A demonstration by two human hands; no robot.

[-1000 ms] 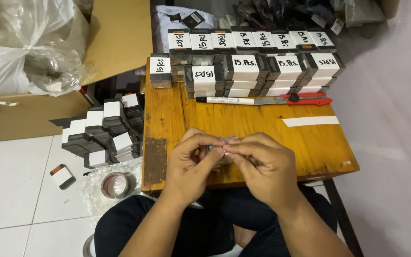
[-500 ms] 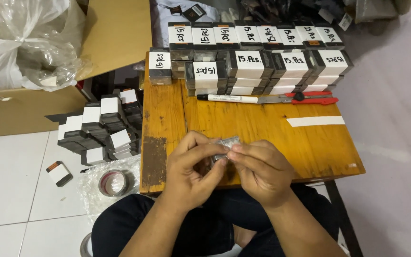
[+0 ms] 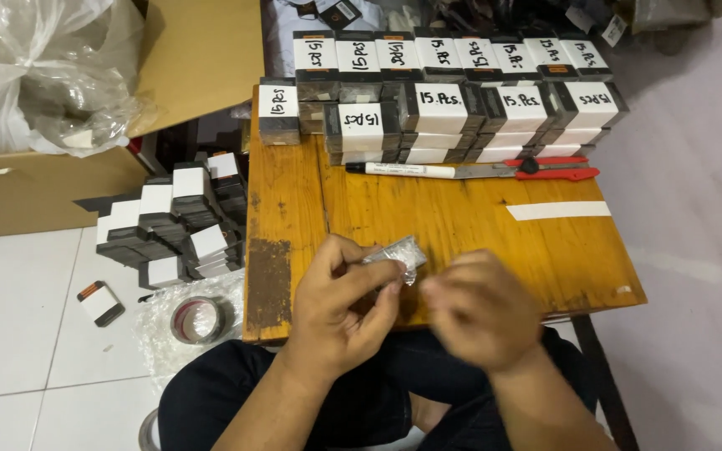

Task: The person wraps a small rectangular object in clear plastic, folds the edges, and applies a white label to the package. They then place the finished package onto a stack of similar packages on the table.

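Small shiny packet [image 3: 396, 255] pinched in the left hand [image 3: 340, 305], over the near edge of the wooden table [image 3: 478, 221].
The right hand [image 3: 478, 313] is blurry beside it, fingers curled; I cannot tell if it holds anything.

One head-worn camera looks steeply down, close over the wooden table [image 3: 478, 225].

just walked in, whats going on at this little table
A person sits at a small wooden table. The left hand pinches a small clear plastic packet over the table's near edge; the right hand is blurred just beside it. At the far side stand rows of small dark bundles with white labels, with a marker and red-handled scissors before them. More bundles lie on the floor.
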